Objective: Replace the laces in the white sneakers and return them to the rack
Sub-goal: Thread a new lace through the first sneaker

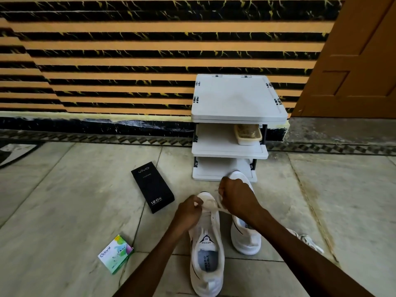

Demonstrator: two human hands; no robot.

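Left hand and right hand are both curled tight on the white lace, pulling its ends apart over the toe end of the near sneaker. That shoe sits on the floor tiles, toe toward the rack. Second sneaker lies just beside it on the right, its toe touching the rack's bottom shelf. Black box and green box lie to the left.
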